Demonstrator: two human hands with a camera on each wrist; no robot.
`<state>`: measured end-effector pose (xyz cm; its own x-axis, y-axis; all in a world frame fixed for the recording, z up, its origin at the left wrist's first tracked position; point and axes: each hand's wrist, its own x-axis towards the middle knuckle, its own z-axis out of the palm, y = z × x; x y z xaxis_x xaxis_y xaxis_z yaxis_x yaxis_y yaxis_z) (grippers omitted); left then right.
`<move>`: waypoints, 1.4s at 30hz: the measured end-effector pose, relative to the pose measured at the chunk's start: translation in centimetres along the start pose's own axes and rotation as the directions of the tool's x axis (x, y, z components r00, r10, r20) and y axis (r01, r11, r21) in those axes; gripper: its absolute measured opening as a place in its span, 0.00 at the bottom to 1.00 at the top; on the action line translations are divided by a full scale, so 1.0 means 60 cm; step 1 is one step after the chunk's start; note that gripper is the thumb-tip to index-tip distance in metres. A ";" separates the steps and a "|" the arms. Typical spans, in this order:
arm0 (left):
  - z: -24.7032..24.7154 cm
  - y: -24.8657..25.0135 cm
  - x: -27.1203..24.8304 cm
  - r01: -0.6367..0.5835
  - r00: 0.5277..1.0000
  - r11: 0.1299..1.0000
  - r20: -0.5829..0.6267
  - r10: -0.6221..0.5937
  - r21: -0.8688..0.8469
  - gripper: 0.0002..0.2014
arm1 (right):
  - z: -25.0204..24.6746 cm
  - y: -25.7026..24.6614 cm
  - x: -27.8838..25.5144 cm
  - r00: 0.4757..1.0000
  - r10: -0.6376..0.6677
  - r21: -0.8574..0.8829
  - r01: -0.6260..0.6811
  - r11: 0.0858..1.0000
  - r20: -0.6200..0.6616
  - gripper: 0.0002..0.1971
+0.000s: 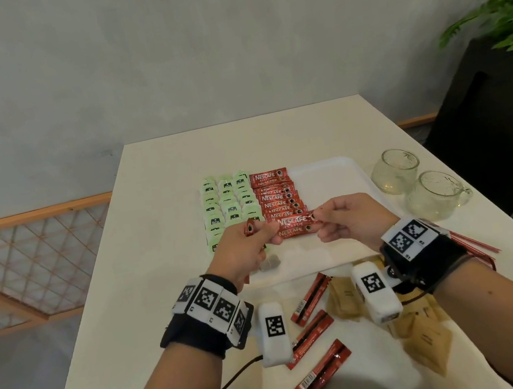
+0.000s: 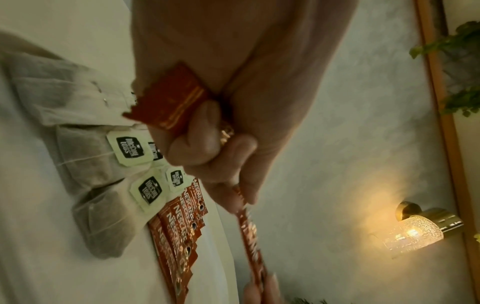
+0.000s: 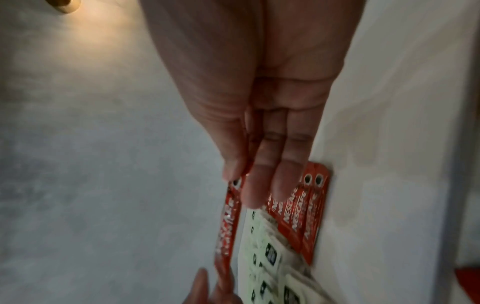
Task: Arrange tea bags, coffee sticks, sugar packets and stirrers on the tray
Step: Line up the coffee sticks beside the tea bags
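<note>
A red coffee stick [image 1: 294, 220] was held stretched between the two hands just above the near half of the white tray [image 1: 329, 180], its left end pinched by the curled fingers of the left hand [image 1: 246, 249] and its right end nipped between the thumb and the straighter fingers of the right hand [image 1: 348, 218]; a second stick [image 1: 294, 231] appeared to lie against it, and further sticks [image 2: 179, 98] were bunched in the left palm. The two-ended hold was judged to keep the thin, floppy foil sachet flat and level, so that it could be laid as the next rung of the overlapping column of coffee sticks [image 1: 277, 196] at the tray's centre. At 9 o'clock of that column, pale green-tagged tea bags [image 1: 228, 202] of soft, papery mesh were laid in neat rows, strings and square tags uppermost. The tray's 3 o'clock half was bare, presumably kept for sugar and stirrers. On the tabletop [image 1: 153, 183] at 6 o'clock of the tray, loose coffee sticks [image 1: 321, 369] were scattered face down, with matte brown paper sugar packets [image 1: 426, 340] at their 3 o'clock. Thin red stirrers [image 1: 470, 242] showed behind the right wrist. Two textured glass cups [image 1: 413, 182] stood at 3 o'clock of the tray.
</note>
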<state>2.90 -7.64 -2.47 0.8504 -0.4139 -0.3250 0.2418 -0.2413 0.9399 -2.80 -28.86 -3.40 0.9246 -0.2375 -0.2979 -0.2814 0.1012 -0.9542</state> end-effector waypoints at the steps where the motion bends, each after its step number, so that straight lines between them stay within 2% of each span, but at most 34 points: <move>1: -0.001 0.003 0.002 0.021 1.000 0.998 -0.024 -0.019 0.056 0.11 | -0.008 0.003 0.003 1.000 0.020 -0.005 -0.020 1.000 -0.007 0.03; 3: -0.007 0.007 0.010 0.091 0.993 0.993 -0.083 -0.085 0.076 0.12 | -0.028 0.013 0.012 0.997 0.067 -0.103 -0.070 0.992 -0.035 0.03; 5: -0.016 0.010 0.020 0.140 0.982 0.988 -0.117 -0.148 -0.068 0.10 | -0.042 0.027 0.026 0.992 0.104 -0.287 -0.122 0.950 -0.076 0.03; 8: -0.021 0.008 0.028 0.098 0.981 0.977 -0.146 -0.127 -0.190 0.04 | -0.044 0.047 0.042 0.979 0.134 -0.447 -0.189 0.874 -0.152 0.06; 13: -0.030 -0.002 0.035 0.050 0.988 0.981 -0.133 -0.076 -0.188 0.02 | -0.020 0.060 0.057 0.968 0.116 -0.507 -0.217 0.834 -0.223 0.05; 19: -0.048 -0.001 0.030 -0.056 0.984 0.972 -0.178 0.015 -0.227 0.02 | 0.001 0.060 0.067 0.965 0.060 -0.566 -0.199 0.800 -0.254 0.10; 25: -0.051 -0.009 0.026 -0.002 0.983 0.970 -0.180 -0.042 -0.242 0.07 | 0.016 0.056 0.071 0.968 0.032 -0.621 -0.186 0.761 -0.249 0.10; 29: -0.040 -0.006 0.021 0.014 0.997 0.980 -0.069 -0.028 -0.197 0.10 | 0.018 0.046 0.060 0.965 -0.078 -0.704 -0.128 0.698 -0.252 0.12; 31: -0.032 -0.003 0.016 0.017 1.000 0.983 0.015 -0.014 -0.184 0.13 | 0.022 0.030 0.048 0.970 -0.160 -0.689 -0.012 0.724 -0.185 0.12; 33: -0.020 0.001 0.012 0.028 0.998 0.983 0.065 -0.017 -0.182 0.15 | 0.034 0.011 0.032 0.981 -0.181 -0.552 0.114 0.826 -0.069 0.12; 35: -0.005 0.004 0.012 0.027 0.996 0.987 0.091 -0.013 -0.159 0.18 | 0.049 -0.005 0.016 0.987 -0.148 -0.407 0.159 0.899 0.059 0.11; 37: 0.006 0.007 0.013 0.014 0.994 0.989 0.105 0.001 -0.145 0.19 | 0.057 -0.010 0.007 0.980 -0.148 -0.359 0.186 0.915 0.131 0.07; 39: 0.009 0.010 0.012 -0.007 0.994 0.989 0.106 0.023 -0.150 0.20 | 0.054 -0.009 0.005 0.975 -0.195 -0.355 0.222 0.908 0.111 0.05; 42: 0.002 0.004 0.009 -0.063 0.992 0.991 0.105 0.075 -0.116 0.18 | 0.037 -0.011 0.000 0.970 -0.243 -0.287 0.232 0.930 -0.005 0.06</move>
<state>3.38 -8.04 -2.42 0.8121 -0.5211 -0.2626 0.2403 -0.1115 0.9643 -2.04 -26.76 -2.71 0.9640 -0.2597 -0.0569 -0.1210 -0.2379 -0.9637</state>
